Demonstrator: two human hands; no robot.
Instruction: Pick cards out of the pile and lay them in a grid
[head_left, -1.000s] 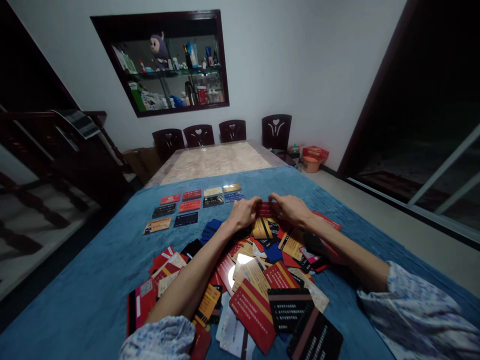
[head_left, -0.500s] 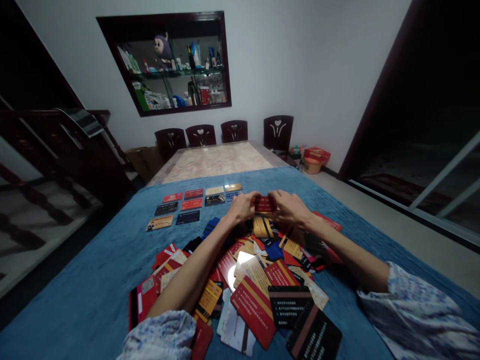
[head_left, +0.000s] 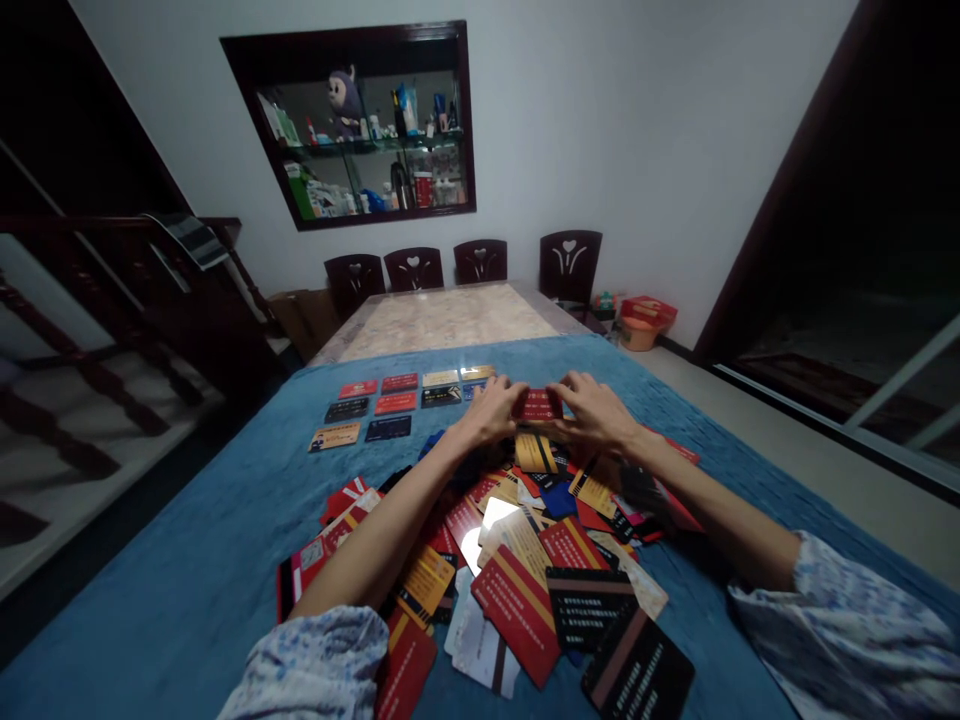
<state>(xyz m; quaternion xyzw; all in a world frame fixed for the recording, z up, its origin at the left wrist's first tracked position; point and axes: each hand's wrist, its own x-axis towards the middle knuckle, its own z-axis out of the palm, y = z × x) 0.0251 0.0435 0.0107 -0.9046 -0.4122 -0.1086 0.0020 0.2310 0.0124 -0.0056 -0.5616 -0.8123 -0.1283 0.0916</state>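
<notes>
Between my two hands a dark red card [head_left: 538, 404] with pale lettering is held upright, its face towards me. My left hand [head_left: 491, 408] pinches its left edge and my right hand [head_left: 596, 412] its right edge. Below and in front of them spreads a loose pile of overlapping cards, among them a red card with a gold stripe [head_left: 517, 615], a black card [head_left: 589, 605] and a yellow card [head_left: 426, 582]. Beyond my left forearm, several cards lie apart in rows, such as a red card [head_left: 396, 402] and a dark blue card [head_left: 388, 428].
A blue cloth [head_left: 225, 520] covers the near part of the long table, whose bare stone-patterned top [head_left: 457, 315] shows behind. Dark chairs [head_left: 570, 265] stand at the far end. An orange tub [head_left: 637, 333] is on the floor to the right.
The view has shifted slightly, so the scene sits further right. The red card shows more of its face between my hands, which still hold it.
</notes>
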